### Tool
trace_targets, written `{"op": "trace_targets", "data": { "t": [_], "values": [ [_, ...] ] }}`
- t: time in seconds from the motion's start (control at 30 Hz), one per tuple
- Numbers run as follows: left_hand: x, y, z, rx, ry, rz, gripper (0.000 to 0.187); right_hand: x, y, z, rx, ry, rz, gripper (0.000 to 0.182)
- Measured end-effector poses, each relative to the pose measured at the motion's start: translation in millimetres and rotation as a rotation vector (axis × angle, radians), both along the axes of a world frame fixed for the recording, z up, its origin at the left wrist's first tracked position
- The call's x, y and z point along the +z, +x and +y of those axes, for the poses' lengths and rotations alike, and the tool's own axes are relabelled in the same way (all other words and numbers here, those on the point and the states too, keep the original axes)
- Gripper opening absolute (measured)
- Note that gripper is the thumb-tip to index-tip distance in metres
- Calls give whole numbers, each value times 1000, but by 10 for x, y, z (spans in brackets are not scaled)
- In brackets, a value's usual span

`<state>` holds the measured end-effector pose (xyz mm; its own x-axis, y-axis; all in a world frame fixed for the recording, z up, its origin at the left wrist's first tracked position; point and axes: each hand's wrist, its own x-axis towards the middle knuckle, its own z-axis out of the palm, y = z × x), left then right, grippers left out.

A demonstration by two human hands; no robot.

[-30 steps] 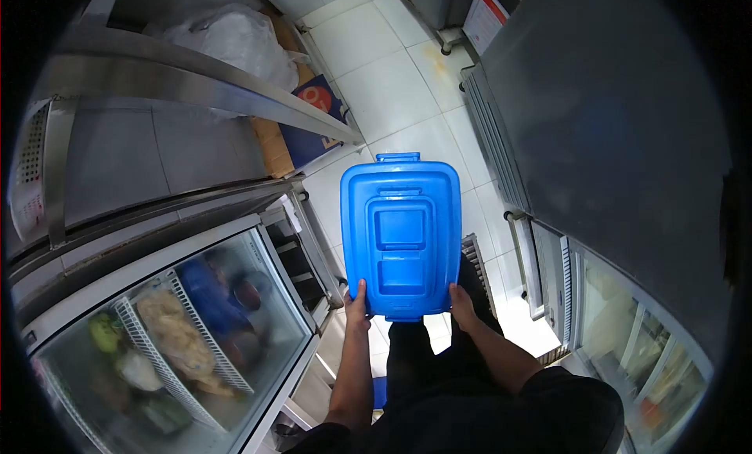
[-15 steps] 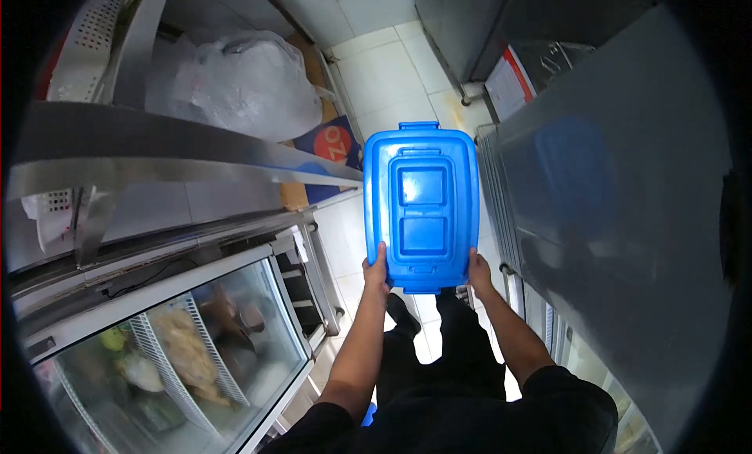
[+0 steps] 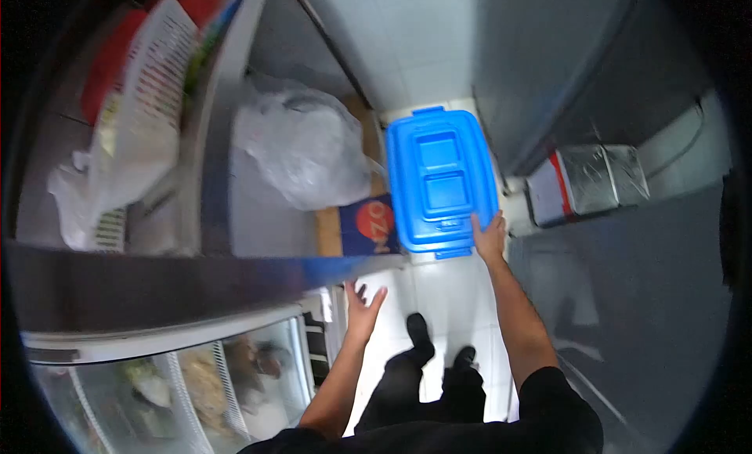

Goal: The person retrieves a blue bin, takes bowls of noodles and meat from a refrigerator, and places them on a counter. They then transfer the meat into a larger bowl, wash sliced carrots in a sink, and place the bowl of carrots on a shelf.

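Observation:
A blue plastic storage box [image 3: 405, 172] with a lidded top lies ahead of me, at the far end of the narrow tiled aisle. My right hand [image 3: 490, 236] grips its near right corner, thumb over the lid's edge and fingers along the side. Off the box, my left hand [image 3: 362, 311] is open with its fingers spread and nothing in it. It is closest to the front edge of the steel shelf [image 3: 313, 267], below and left of the box.
On the lower shelf sit a white plastic bag [image 3: 309, 152] and a blue carton [image 3: 368, 225] with a red circle. A glass-topped freezer [image 3: 149, 343] stands at lower left. Grey cabinets [image 3: 627, 297] line the right, near a metal container [image 3: 589, 180]. My feet stand on white tiles [image 3: 450, 297].
The box has moved forward, away from my body. My left hand has let go of it and drawn back to the left, while my right hand stays at its near right corner.

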<state>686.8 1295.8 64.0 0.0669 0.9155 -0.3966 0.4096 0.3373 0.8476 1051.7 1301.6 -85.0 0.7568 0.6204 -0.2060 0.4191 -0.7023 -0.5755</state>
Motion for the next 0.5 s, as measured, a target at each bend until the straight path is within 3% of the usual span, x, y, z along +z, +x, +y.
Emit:
{"op": "trace_targets", "data": {
  "t": [0.03, 0.07, 0.1, 0.13, 0.2, 0.23, 0.37, 0.5],
  "values": [
    [171, -303, 151, -149, 109, 107, 112, 110, -138, 128, 18, -17, -164, 104],
    [711, -331, 320, -165, 21, 109, 106, 194, -111, 311, 26, -32, -100, 110],
    [1228, -165, 412, -140, 346, 34, 103, 225, -12, 463, 45, -55, -35, 116],
    [1581, -33, 524, -187, 412, -25, 102, 156, 80, 670, 31, -79, -56, 116],
    [1900, 60, 790, -292, 490, 17, 101, 238, 204, 1072, 42, -99, 19, 117],
    [1960, 44, 901, -349, 505, 112, 101, 268, 329, 1246, 41, -117, 46, 118],
    [1868, -139, 995, -435, 452, 140, 70, 344, 407, 1819, 82, -161, 62, 118],
    [2100, 73, 1017, -389, 405, 226, 55, 256, 580, 2397, 100, -128, 84, 120]
  ]
}}
